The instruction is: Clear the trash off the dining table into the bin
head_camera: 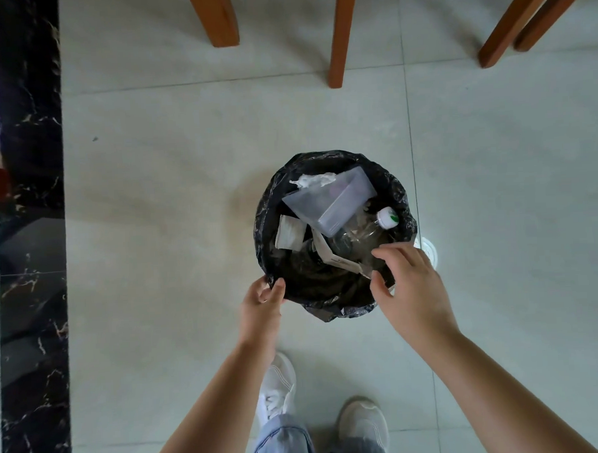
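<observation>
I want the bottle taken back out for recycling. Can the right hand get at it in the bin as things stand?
Probably yes. The right hand hovers open over the bin rim, and the clear bottle lies on top near it; only the plastic container overlaps its base.

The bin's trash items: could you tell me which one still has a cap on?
The clear plastic bottle, with a white cap by the right rim; the other trash items have none.

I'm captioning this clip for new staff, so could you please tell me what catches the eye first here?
The black-lined bin stands mid-floor, holding a clear plastic container, a white-capped clear bottle, a crumpled tissue and paper scraps. The left hand pinches the liner's near rim, while the right hand hovers open over its right edge. Wooden furniture legs stand beyond.
</observation>
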`<state>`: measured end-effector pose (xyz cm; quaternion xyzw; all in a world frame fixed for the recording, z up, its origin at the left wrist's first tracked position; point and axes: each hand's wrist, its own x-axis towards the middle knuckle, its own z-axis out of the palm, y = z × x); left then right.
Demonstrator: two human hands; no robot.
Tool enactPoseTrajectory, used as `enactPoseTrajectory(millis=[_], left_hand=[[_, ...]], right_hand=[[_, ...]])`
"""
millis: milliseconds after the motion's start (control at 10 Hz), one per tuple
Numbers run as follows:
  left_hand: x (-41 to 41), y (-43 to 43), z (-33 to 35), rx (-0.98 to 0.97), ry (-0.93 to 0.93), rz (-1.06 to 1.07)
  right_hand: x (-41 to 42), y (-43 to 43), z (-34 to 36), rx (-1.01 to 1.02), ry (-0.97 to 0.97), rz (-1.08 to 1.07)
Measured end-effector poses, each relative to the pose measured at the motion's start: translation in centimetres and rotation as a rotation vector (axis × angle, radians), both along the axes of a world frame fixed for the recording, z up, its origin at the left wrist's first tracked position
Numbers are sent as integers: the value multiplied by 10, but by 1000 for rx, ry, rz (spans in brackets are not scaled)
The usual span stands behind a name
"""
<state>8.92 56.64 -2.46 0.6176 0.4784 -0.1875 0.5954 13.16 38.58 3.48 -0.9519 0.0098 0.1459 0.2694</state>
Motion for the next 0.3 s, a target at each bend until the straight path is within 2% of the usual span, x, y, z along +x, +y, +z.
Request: enactPoseTrajectory(millis=[200,300], left_hand=[[-10,11,8,-11,54,-52],[-17,21,24,71,93,-73]], right_hand=[[-6,18,10,43,54,73],[-12,18,22,21,86,69]])
